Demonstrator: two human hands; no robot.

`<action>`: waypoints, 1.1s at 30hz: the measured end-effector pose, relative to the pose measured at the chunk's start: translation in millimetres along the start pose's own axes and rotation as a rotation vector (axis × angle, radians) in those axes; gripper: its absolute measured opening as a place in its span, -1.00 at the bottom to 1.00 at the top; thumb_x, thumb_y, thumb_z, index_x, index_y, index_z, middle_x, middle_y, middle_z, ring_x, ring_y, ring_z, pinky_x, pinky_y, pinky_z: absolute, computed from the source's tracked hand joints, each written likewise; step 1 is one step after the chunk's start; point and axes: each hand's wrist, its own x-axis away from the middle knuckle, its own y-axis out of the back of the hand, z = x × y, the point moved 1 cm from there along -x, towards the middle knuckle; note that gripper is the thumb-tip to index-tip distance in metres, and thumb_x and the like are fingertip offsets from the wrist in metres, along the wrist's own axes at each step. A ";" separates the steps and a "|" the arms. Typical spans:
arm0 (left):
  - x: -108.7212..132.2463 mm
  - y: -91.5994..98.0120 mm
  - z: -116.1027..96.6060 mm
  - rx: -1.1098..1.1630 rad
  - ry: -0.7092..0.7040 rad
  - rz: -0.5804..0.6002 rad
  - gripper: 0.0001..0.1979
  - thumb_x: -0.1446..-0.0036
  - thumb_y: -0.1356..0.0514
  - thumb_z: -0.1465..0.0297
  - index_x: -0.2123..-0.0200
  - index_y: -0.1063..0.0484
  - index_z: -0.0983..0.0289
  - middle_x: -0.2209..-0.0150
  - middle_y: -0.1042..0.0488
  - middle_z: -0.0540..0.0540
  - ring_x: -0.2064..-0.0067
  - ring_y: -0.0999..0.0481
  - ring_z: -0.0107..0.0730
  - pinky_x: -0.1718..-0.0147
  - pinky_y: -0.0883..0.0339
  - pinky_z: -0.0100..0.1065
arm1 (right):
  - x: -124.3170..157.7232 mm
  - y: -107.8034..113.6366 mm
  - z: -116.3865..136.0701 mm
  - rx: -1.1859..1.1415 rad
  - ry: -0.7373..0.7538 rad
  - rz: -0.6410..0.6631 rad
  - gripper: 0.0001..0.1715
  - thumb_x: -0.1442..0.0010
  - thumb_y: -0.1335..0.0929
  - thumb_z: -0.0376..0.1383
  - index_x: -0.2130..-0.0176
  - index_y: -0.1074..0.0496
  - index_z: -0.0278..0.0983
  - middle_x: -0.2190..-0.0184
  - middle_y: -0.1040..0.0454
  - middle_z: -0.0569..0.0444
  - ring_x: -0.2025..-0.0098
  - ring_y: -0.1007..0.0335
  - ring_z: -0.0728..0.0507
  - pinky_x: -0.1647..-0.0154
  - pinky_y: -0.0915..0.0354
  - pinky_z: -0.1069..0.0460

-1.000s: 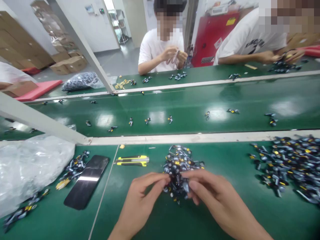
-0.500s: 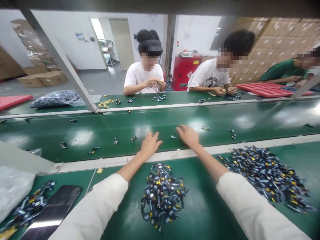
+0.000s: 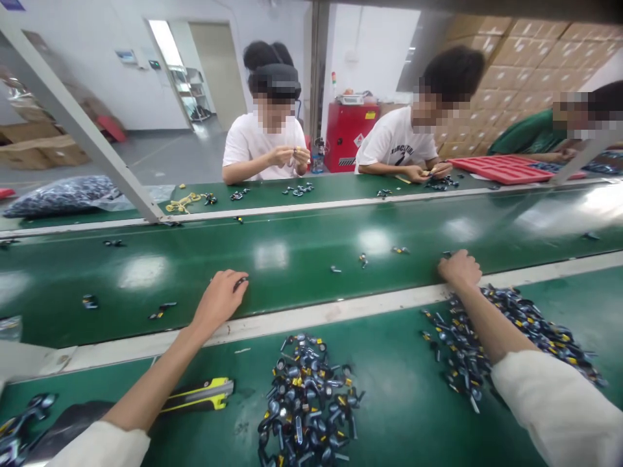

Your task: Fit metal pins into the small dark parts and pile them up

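The left hand (image 3: 221,299) lies out on the belt (image 3: 302,220), just past the belt's near rail (image 3: 311,316); its fingers are bent and close together, the tips at a small dark part (image 3: 240,282) on the belt; it seems to touch the part, though whether it pinches it I cannot tell. The right hand (image 3: 460,267) sits at the belt's near edge, further along to the right, curled into a tight fist with the knuckles up; what is inside the fist is hidden.

On the near side of the belt, below the rail, lie two heaps of dark parts with yellow tags: the middle pile (image 3: 306,402) between the two forearms, and the right pile (image 3: 530,324), which the right forearm crosses. A yellow and black knife (image 3: 199,395) lies flat on the same near side, left of the middle pile, partly under the left forearm.

On the belt itself, between the two hands, a few loose parts (image 3: 363,259) lie well apart from one another. On the far side of the belt a person (image 3: 265,139) in a white shirt sits with both hands raised together; further right on that side is a red tray (image 3: 501,170).
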 end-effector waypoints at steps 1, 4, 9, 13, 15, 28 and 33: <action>1.1 -1.6 1.7 0.008 -0.001 0.000 -0.66 -0.30 -0.04 0.34 0.04 -0.58 0.27 0.05 -0.57 0.25 -0.01 -0.49 0.03 -0.08 -0.35 -0.04 | 1.0 -2.7 2.2 -0.009 0.045 0.032 -0.63 -0.38 -0.39 -0.21 -0.13 -0.43 -0.26 -0.12 -0.46 -0.09 -0.01 -0.50 -0.23 0.01 -0.47 -0.20; 0.7 -8.6 -1.5 0.033 -0.001 0.004 -0.68 -0.28 -0.07 0.35 0.08 -0.60 0.28 0.02 -0.54 0.25 -0.01 -0.50 0.01 -0.09 -0.36 -0.05 | 9.2 -11.2 25.6 -0.058 0.235 0.109 -0.61 -0.37 -0.40 -0.22 -0.13 -0.43 -0.30 -0.10 -0.47 -0.11 0.00 -0.51 -0.23 0.03 -0.48 -0.19; -6.0 -13.9 -15.3 0.084 0.005 0.001 -0.77 -0.32 -0.12 0.40 0.12 -0.57 0.31 0.07 -0.53 0.24 -0.01 -0.51 -0.09 -0.11 -0.36 -0.02 | 37.0 -20.3 93.7 -0.121 0.490 0.130 -0.61 -0.37 -0.39 -0.21 -0.14 -0.41 -0.28 -0.11 -0.47 -0.08 -0.01 -0.51 -0.23 0.02 -0.47 -0.21; -6.8 -8.8 -24.2 0.167 -0.011 0.028 -0.80 -0.34 -0.21 0.31 0.09 -0.50 0.33 0.06 -0.55 0.14 0.04 -0.56 -0.23 -0.01 -0.46 -0.06 | 72.9 -17.8 128.9 -0.145 0.678 0.188 -0.62 -0.38 -0.39 -0.21 -0.14 -0.42 -0.27 -0.11 -0.47 -0.08 -0.02 -0.50 -0.23 0.01 -0.47 -0.21; -3.2 -3.4 -32.7 0.221 -0.010 0.031 -0.82 -0.33 -0.23 0.33 0.12 -0.52 0.33 0.09 -0.57 0.14 0.07 -0.58 -0.25 0.01 -0.47 -0.08 | 92.4 -13.9 133.1 -0.150 0.768 0.237 -0.63 -0.38 -0.38 -0.21 -0.13 -0.43 -0.27 -0.11 -0.47 -0.08 -0.01 -0.50 -0.22 0.01 -0.47 -0.20; 139.8 32.7 -138.9 0.696 -0.073 0.206 -0.78 -0.17 -0.24 0.56 0.29 -0.67 0.20 0.22 -0.64 0.04 0.17 -0.62 -0.37 0.15 -0.44 -0.41 | 167.9 43.2 76.9 -0.250 0.841 0.360 -0.62 -0.43 -0.29 -0.16 0.35 -0.51 -0.30 0.42 -0.57 0.03 0.35 -0.52 -0.16 0.24 -0.39 -0.05; 155.8 27.7 -144.5 0.755 -0.025 0.186 -0.75 -0.19 -0.21 0.58 0.26 -0.68 0.20 0.19 -0.63 0.05 0.15 -0.61 -0.36 0.11 -0.42 -0.39 | 265.3 70.1 44.1 -0.457 0.981 0.528 -0.40 -0.44 -0.21 -0.03 0.55 -0.37 -0.21 0.62 -0.45 0.14 0.53 -0.35 -0.09 0.48 -0.21 0.05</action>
